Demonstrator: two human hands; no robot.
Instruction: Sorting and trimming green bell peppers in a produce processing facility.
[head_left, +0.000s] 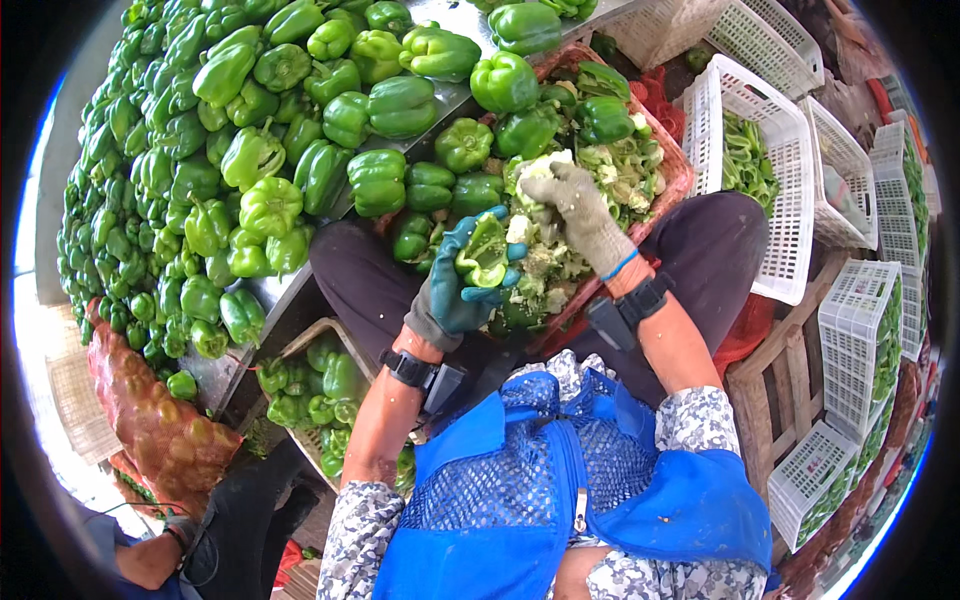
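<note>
My left hand (454, 289), in a grey glove with a teal coating, holds a cut-open green bell pepper (482, 251). The pepper's hollow inside faces up. To its right, my right hand (585, 210) wears a pale grey knit glove. Its fingers close around a whitish pepper core (551, 161). Both hands are over a red crate (671, 150) heaped with pale cores, seeds and green scraps (622, 176). Several whole green bell peppers (465, 145) sit at the crate's left and far parts. Loose seeds stick to the gloves and forearms.
A metal table (457, 97) at left carries a large heap of green peppers (225, 150). Below it stand a crate of peppers (322, 390) and a filled mesh sack (157, 412). White crates (795, 187) and a wooden pallet (780, 360) are at right. Another person's arm (150, 562) shows at lower left.
</note>
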